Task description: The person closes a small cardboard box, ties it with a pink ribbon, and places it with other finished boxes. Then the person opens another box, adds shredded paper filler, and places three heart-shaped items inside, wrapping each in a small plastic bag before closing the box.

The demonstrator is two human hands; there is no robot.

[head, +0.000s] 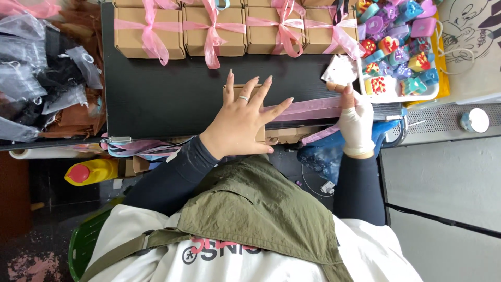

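Nearest to the camera are the person's green vest and white top, with dark sleeves going out to both hands. The left hand (245, 122) lies flat with the fingers spread wide, pressing down on a small brown cardboard box (236, 91) that rests on the black table (156, 89) (most of the box is hidden under the palm). A ring is on one finger. From under this hand a pink ribbon (308, 108) runs to the right, lying flat across the table. The right hand (356, 117), partly wrapped in white, pinches the ribbon's end between the thumb and the fingers, just beside the table's right edge. Under this hand is a blue bag (326, 151). To the left, below the table edge, a yellow bottle with a red cap (91, 172) lies on its side. Farther away, a row of closed brown boxes tied with pink bows (209, 31) stands along the far edge. At the far right a white tray (396, 96) holds many small colourful pieces.
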